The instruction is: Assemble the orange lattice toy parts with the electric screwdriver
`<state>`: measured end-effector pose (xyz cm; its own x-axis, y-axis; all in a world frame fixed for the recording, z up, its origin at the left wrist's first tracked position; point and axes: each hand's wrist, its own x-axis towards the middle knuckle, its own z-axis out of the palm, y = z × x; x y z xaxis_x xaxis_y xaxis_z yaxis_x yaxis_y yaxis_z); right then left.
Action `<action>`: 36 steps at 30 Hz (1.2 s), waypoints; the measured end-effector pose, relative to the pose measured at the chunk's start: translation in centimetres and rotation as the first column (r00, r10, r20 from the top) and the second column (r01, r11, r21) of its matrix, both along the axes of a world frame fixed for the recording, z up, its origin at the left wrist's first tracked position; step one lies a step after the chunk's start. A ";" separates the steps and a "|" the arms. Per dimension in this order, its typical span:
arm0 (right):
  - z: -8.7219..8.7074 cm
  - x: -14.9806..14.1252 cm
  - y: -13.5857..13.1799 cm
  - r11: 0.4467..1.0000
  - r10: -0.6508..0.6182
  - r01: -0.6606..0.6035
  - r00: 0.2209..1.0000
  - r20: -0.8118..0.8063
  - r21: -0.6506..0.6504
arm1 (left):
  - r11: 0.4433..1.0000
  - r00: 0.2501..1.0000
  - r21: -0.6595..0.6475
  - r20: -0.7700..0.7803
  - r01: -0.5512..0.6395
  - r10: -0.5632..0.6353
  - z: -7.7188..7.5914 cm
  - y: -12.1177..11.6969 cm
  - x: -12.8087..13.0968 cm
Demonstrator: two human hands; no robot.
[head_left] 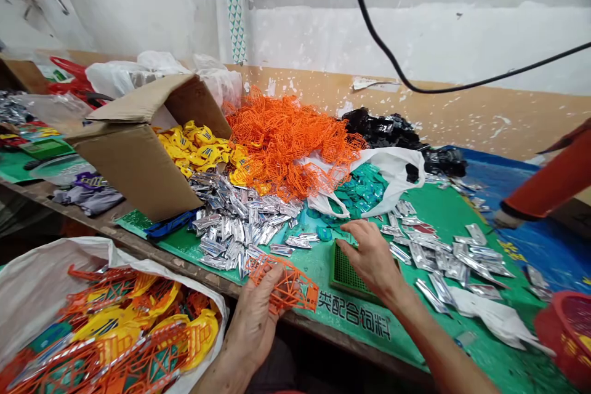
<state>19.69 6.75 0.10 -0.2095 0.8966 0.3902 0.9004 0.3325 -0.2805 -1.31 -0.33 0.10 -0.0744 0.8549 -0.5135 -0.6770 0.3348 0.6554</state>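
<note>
Head camera view, looking down at two hands over a long table. The left hand is closed on one orange lattice frame, which sits against the fingers and sticks out to the right, above the near edge of the table. The right hand is open, its fingers spread and curving down onto one green plastic grid that lies on a green printed mat. The frame and the grid are near each other, just apart.

Beyond the hands, one heap of orange lattice frames lies beside one heap of yellow plastic pieces, in front of one open cardboard box. One heap of black pieces lies farther right. Two scatters of silver foil strips lie on the mat, either side of one white plastic bag; the strips are too many to count.

At lower left, one white sack holds orange and yellow pieces. One red basket stands at lower right. At the right edge, one orange sleeve belongs to another person.
</note>
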 end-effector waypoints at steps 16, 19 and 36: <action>-0.3 -2.0 8.4 0.881 0.292 -0.209 0.946 0.140 -0.423 | 0.995 0.993 0.087 0.104 0.055 -0.064 -0.3 -0.4 -0.1; 1.4 -1.7 6.5 0.899 0.245 -0.199 0.967 0.071 -0.391 | 0.995 0.995 0.085 0.084 0.045 -0.052 -0.4 -0.2 -0.3; 1.6 -5.5 -4.1 0.865 0.254 -0.425 0.830 -0.497 -0.267 | 0.960 0.989 0.242 0.022 0.139 -0.149 0.1 -0.2 1.5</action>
